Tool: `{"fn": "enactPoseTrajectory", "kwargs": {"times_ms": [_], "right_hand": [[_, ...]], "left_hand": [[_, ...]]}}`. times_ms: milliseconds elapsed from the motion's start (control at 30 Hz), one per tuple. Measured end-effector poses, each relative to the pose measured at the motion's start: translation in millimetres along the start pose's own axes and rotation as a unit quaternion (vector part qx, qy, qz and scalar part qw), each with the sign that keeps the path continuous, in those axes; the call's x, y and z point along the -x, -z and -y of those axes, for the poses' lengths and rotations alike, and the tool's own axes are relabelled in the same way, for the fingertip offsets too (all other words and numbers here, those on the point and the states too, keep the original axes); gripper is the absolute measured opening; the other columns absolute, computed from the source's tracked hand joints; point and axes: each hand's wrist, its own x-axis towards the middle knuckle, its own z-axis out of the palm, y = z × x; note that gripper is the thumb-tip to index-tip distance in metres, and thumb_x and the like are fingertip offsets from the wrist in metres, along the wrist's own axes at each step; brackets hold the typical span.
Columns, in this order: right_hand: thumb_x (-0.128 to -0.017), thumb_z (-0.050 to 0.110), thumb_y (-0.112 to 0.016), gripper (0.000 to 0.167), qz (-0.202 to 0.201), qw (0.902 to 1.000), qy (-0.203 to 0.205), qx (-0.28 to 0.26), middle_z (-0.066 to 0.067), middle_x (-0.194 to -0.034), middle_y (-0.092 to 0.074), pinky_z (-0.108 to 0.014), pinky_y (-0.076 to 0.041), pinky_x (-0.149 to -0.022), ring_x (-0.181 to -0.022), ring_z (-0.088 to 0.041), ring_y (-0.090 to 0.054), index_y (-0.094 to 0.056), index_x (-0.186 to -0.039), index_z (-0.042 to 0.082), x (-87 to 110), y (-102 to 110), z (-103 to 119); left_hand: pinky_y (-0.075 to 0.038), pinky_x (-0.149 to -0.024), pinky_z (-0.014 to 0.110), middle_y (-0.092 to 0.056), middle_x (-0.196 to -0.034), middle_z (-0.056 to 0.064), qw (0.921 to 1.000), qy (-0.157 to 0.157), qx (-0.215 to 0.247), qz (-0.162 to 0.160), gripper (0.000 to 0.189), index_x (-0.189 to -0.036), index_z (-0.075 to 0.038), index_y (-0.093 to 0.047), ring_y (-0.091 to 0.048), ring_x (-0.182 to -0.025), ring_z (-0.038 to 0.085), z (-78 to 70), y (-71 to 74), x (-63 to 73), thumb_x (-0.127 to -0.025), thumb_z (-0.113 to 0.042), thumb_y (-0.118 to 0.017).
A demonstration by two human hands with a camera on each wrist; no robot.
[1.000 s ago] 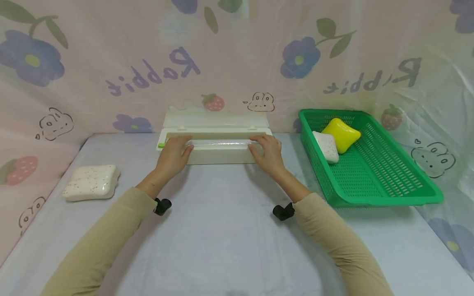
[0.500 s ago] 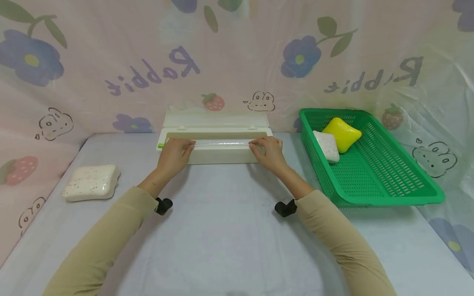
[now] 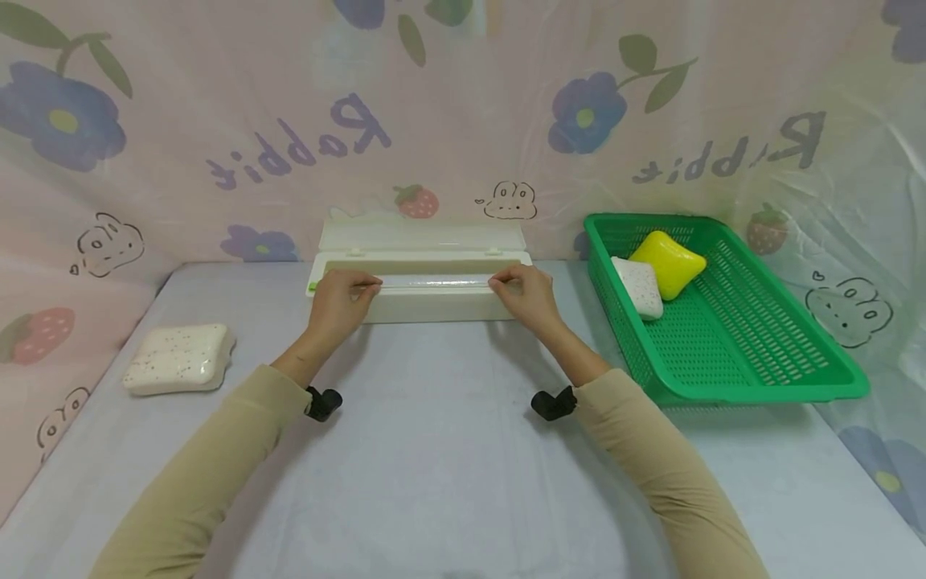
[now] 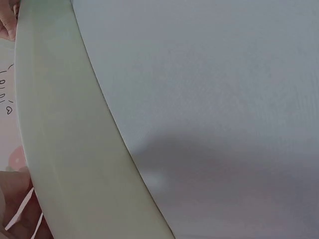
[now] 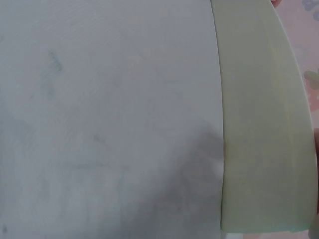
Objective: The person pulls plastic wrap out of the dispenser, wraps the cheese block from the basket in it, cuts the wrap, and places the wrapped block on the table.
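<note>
A long white cling film dispenser [image 3: 434, 309] stands at the back of the table, its lid [image 3: 423, 236] raised against the backdrop. Clear, shiny cling film [image 3: 437, 281] stretches across its opening. My left hand [image 3: 337, 307] pinches the film between thumb and forefinger toward the left end. Toward the right end my right hand [image 3: 530, 302] pinches it the same way. The left wrist view shows the box's plain front wall [image 4: 75, 124] with left-hand fingers [image 4: 15, 194] at the rim. In the right wrist view only slivers of the right hand show at the edge.
On the left lies a white, speckled, rounded block [image 3: 179, 359] with a glossy surface. A green mesh basket [image 3: 752, 394] stands on the right, holding a yellow cushion-shaped piece [image 3: 669, 265] and another speckled white block [image 3: 638, 288]. A printed curtain rises right behind the dispenser.
Both thumbs and forefingers have come together from a spread pose and now pinch the cling film. The dispenser, blocks and basket have stayed in place.
</note>
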Motion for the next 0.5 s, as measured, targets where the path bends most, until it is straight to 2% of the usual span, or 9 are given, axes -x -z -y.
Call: {"fn": "enactPoseTrajectory", "kwargs": {"times_ms": [133,267,333,500], "right_hand": [[-0.091,0.016,-0.065,0.017,-0.012,0.9999,-0.007,-0.002,-0.016,-0.096,-0.072,-0.054,-0.027,-0.104,-0.101,-0.033,-0.061,-0.071,-0.093,0.0,-0.5,-2.2,0.6],[-0.092,0.014,-0.064,0.016,-0.02,0.9998,-0.004,-0.002,-0.017,-0.097,-0.071,-0.054,-0.028,-0.099,-0.102,-0.034,-0.059,-0.068,-0.093,-0.001,0.5,-2.8,2.2],[-0.093,0.014,-0.062,0.017,-0.018,0.9998,0.005,0.005,-0.018,-0.099,-0.07,-0.054,-0.028,-0.098,-0.103,-0.035,-0.06,-0.067,-0.095,-0.002,1.1,-2.6,2.3],[-0.096,0.015,-0.057,0.021,-0.005,0.9984,0.05,0.024,-0.02,-0.104,-0.068,-0.056,-0.03,-0.1,-0.105,-0.038,-0.062,-0.062,-0.1,-0.005,0.5,-1.1,0.4]], "left_hand": [[-0.046,-0.092,0.05,-0.07,-0.101,0.022,0.9997,0.014,0.017,-0.014,0.015,-0.099,0.004,-0.072,-0.06,-0.105,0.038,0.2,-2.3,-0.2,-0.09,-0.006,-0.065],[-0.048,-0.091,0.048,-0.07,-0.1,0.022,0.9995,0.021,0.008,-0.022,0.017,-0.098,0.005,-0.072,-0.063,-0.102,0.037,-0.2,-4.8,-2.1,-0.091,-0.009,-0.064],[-0.048,-0.09,0.048,-0.069,-0.099,0.022,0.9994,0.021,0.001,-0.026,0.018,-0.098,0.006,-0.071,-0.062,-0.101,0.037,-1.0,-5.9,-3.3,-0.092,-0.01,-0.063],[-0.043,-0.089,0.048,-0.067,-0.098,0.023,0.9993,-0.002,-0.024,-0.029,0.018,-0.098,0.007,-0.067,-0.055,-0.098,0.038,-4.0,-7.4,-6.7,-0.095,-0.009,-0.058]]}}
